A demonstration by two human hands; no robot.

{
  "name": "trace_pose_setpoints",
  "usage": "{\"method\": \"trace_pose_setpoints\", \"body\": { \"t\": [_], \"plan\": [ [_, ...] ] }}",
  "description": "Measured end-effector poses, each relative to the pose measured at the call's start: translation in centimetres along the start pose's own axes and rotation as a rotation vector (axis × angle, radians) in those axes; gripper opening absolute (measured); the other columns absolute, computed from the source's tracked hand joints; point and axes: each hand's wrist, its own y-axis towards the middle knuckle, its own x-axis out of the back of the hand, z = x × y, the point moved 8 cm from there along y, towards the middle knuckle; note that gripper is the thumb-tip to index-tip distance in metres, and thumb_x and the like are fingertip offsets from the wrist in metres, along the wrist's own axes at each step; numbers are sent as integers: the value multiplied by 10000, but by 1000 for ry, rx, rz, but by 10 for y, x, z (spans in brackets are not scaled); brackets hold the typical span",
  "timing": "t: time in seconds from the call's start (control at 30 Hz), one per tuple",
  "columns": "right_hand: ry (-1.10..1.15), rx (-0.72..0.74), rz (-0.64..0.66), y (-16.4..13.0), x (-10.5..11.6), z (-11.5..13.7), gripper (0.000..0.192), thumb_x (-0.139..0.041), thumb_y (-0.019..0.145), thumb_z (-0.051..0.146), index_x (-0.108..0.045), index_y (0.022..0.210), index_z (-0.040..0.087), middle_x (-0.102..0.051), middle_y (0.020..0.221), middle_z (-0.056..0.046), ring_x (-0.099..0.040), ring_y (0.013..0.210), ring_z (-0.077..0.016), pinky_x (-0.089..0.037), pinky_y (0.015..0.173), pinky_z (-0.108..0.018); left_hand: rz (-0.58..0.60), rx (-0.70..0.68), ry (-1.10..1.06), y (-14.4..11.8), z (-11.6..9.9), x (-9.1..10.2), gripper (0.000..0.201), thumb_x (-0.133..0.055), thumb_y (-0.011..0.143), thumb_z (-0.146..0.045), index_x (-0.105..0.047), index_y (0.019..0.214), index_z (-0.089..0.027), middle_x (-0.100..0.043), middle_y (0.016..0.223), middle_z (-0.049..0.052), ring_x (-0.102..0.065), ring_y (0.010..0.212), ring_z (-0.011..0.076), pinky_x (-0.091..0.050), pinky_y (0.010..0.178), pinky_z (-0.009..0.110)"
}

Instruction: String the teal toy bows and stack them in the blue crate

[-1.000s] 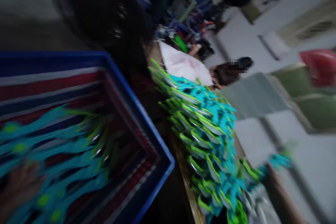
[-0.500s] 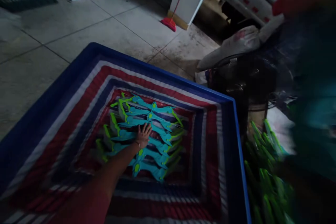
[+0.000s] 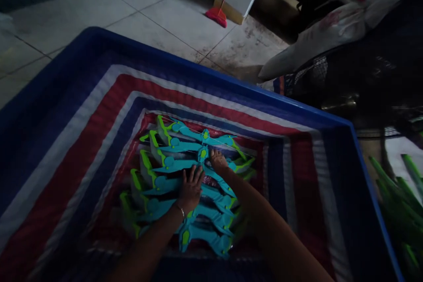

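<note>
Both hands down inside the striped bin (image 3: 99, 97), on the stack of toy bows (image 3: 185, 194) at its bottom. Left hand (image 3: 191, 188) lies flat, fingers spread, palm down on the middle of the stack, roughly over the grips of the centre bows; thin bracelet (image 3: 180, 209) at the wrist. Right hand (image 3: 217, 159) sits just beyond and to the right of it, nearer the far end of the stack, fingers curled down onto a teal bow; dim light, cannot tell if it is pinching one or just pressing. The two hands are close but apart. Bows are teal with lime-green limb tips, laid in an overlapping row running from the near side of the bin floor to the far side, tips pointing left and right of the hands. Bin has a blue rim and red, white and blue striped woven walls. More green-tipped bows (image 3: 403, 202) lie outside the bin at the right edge, well apart from both hands. Tiled floor (image 3: 148, 13) beyond the bin, red broom head (image 3: 216, 15) against a white post.
</note>
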Motion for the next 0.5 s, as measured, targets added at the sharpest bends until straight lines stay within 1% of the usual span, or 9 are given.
{"method": "trace_pose_setpoints", "body": {
  "t": [0.03,0.1,0.17,0.27,0.33,0.4,0.43,0.5],
  "plan": [
    [4,-17,6,2,-7,1,424,-398,1014,69,-485,1426,16,-623,1263,-257,-637,1130,-290,-557,924,-417,-5,-5,-7,0,1,0,691,-436,1010,-388,-207,1631,-192,35,1708,67,105,1576,359,-18,1228,746],
    [9,-37,2,4,-14,3,478,-348,1004,53,-438,1470,-8,-596,1280,-293,-619,1143,-315,-551,921,-448,-14,-13,-15,-1,1,-1,699,-445,1009,-406,-209,1631,-190,27,1709,69,99,1577,362,-25,1224,756],
    [15,-41,-11,6,-15,5,509,-320,993,43,-423,1488,-15,-585,1288,-304,-608,1149,-330,-545,926,-473,-27,-22,-14,-2,1,1,702,-453,1009,-416,-215,1629,-188,6,1712,71,80,1580,365,-38,1220,766],
    [35,-45,-29,6,-13,5,525,-304,977,33,-444,1479,-23,-586,1275,-313,-605,1141,-344,-544,910,-483,-58,-26,5,-4,-3,6,678,-463,1009,-410,-262,1616,-185,-56,1715,82,13,1583,378,-84,1214,778],
    [54,-56,-39,3,-12,3,525,-304,965,27,-465,1461,-29,-595,1251,-317,-610,1118,-347,-545,887,-481,-86,-26,27,-3,-8,14,650,-468,1010,-418,-314,1599,-191,-133,1712,92,-72,1579,388,-122,1212,776],
    [78,-63,-51,2,-11,2,517,-313,957,23,-480,1444,-31,-603,1231,-314,-613,1102,-345,-541,878,-480,-125,-12,52,2,-12,25,621,-444,1023,-411,-331,1592,-190,-183,1705,110,-169,1564,385,-156,1219,755],
    [93,-64,-59,3,-10,3,506,-321,959,27,-486,1434,-31,-606,1223,-311,-612,1098,-344,-539,879,-482,-149,-3,67,7,-11,33,617,-426,1031,-401,-314,1599,-190,-178,1707,112,-187,1562,372,-160,1232,731],
    [128,-62,-78,8,-7,9,468,-354,973,46,-502,1409,-33,-611,1206,-305,-613,1094,-341,-536,886,-487,-197,13,100,19,-3,47,637,-409,1040,-386,-242,1622,-188,-122,1721,100,-139,1577,335,-135,1269,666]
  ]
}}
